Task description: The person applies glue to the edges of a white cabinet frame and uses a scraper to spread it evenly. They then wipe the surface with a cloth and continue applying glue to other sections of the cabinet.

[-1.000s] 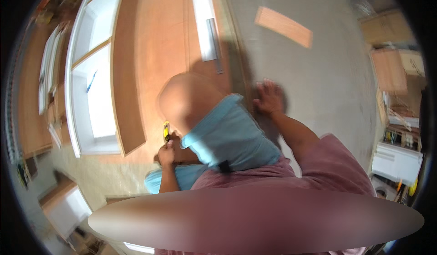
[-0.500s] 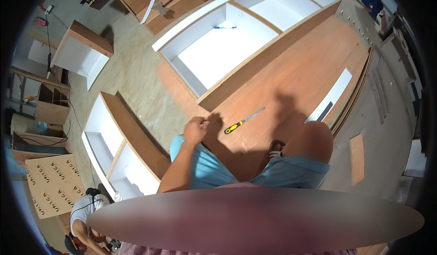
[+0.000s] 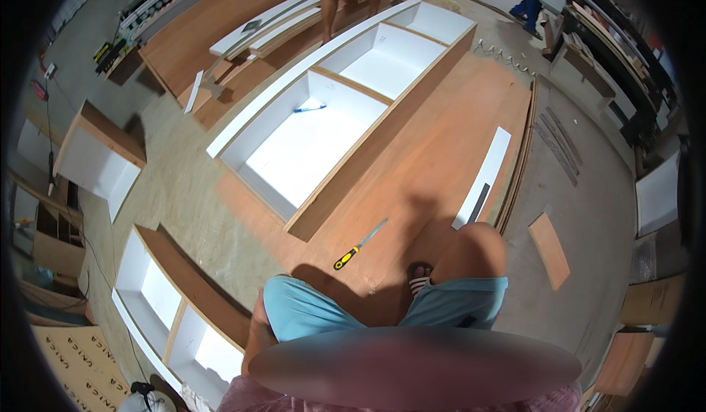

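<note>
My left hand (image 3: 259, 313) is low beside my left thigh, against the blue shorts. Its fingers are mostly hidden, so I cannot see whether they grip anything. My right hand is out of sight. On the reddish plywood sheet (image 3: 434, 155) in front of my knees lies a file-like tool (image 3: 359, 245), with a black and yellow handle and a long narrow metal blade. Beyond it lies a long white-lined cabinet carcass (image 3: 382, 136) with wooden dividers. A blue pen-like item (image 3: 310, 108) rests inside its nearest compartment.
A white strip (image 3: 485, 173) with a dark piece on it lies by my right knee. Another white-lined carcass (image 3: 176, 331) is close on my left; a smaller box (image 3: 107, 144) stands farther out. Two people (image 3: 531, 4) (image 3: 340, 0) stand at the far side.
My left hand has dropped from above my left knee to beside the thigh. The view has shifted, showing more of the far side. The file-like tool stays on the plywood.
</note>
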`<state>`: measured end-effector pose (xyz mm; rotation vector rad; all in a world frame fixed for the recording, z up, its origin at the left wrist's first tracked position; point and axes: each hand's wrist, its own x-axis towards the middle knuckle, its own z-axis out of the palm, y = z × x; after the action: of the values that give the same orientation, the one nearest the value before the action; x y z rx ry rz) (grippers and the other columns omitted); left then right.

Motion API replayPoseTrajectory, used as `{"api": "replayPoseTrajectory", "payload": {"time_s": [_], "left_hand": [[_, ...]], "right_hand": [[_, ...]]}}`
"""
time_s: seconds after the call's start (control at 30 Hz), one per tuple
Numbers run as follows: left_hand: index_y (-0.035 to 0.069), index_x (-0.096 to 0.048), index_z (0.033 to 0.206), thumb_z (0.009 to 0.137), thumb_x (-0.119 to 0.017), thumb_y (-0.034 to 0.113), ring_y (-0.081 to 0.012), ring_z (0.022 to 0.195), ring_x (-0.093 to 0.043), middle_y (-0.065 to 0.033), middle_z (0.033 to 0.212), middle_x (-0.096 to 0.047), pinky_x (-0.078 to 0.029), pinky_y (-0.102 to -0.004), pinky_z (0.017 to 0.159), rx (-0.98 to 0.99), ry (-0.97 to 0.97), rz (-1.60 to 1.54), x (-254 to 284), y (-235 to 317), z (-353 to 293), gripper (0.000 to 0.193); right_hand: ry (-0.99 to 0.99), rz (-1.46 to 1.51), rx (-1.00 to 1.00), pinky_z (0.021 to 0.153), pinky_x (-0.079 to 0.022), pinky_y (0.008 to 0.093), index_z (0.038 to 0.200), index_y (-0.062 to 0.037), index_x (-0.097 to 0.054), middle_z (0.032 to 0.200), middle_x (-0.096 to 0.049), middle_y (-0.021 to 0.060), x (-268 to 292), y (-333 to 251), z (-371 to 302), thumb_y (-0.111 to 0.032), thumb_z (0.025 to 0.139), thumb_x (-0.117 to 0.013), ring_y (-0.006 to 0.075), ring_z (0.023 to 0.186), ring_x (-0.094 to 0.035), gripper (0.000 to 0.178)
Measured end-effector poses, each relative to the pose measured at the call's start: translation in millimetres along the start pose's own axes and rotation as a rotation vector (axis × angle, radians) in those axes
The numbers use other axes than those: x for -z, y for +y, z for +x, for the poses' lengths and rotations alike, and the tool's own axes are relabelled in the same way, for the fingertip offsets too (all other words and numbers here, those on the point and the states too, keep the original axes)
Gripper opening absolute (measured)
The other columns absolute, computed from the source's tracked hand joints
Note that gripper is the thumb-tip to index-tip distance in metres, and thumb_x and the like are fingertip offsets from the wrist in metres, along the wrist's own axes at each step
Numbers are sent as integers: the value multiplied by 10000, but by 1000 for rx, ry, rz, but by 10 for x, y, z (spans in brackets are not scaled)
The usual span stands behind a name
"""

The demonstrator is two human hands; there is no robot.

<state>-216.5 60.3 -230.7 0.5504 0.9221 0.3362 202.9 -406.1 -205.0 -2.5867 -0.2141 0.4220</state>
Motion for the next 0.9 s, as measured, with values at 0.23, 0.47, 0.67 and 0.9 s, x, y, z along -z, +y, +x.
{"api": "replayPoseTrajectory", "payload": {"time_s": [0.23, 0.47, 0.67, 0.9], "left_hand": [[-31, -519, 1369, 959, -317, 706, -323, 1207, -575, -187, 1315, -606, -434, -421, 1060, -58, 82, -271, -66, -508, -323, 868], [-33, -510, 1377, 946, -302, 731, -334, 1225, -563, -192, 1332, -594, -421, -424, 1075, -80, 58, -312, -147, -459, -383, 901], [-34, -502, 1383, 934, -289, 752, -344, 1240, -553, -196, 1346, -584, -411, -427, 1088, -89, -63, -254, -137, -134, -370, 930], [-35, -489, 1393, 920, -276, 773, -349, 1251, -544, -204, 1358, -572, -402, -433, 1095, -160, 26, -356, -34, -461, -426, 961]], "right_hand": [[-9, 168, -63, 1125, -248, 489, 1441, -93, -404, 1457, -397, 168, -64, -96, -38, -608, 928, -356, 316, 1348, -345, 728], [-13, 268, -71, 1108, -279, 479, 1422, -70, -424, 1423, -436, 177, -55, -195, 5, -655, 920, -330, 315, 1314, -390, 776], [-5, 370, -73, 1094, -305, 471, 1405, -50, -442, 1393, -469, 184, -27, -196, 42, -695, 913, -308, 314, 1286, -428, 823], [32, 546, -57, 1078, -336, 462, 1385, -26, -463, 1359, -508, 193, 190, -198, 192, -743, 905, -281, 314, 1252, -472, 881]]}}
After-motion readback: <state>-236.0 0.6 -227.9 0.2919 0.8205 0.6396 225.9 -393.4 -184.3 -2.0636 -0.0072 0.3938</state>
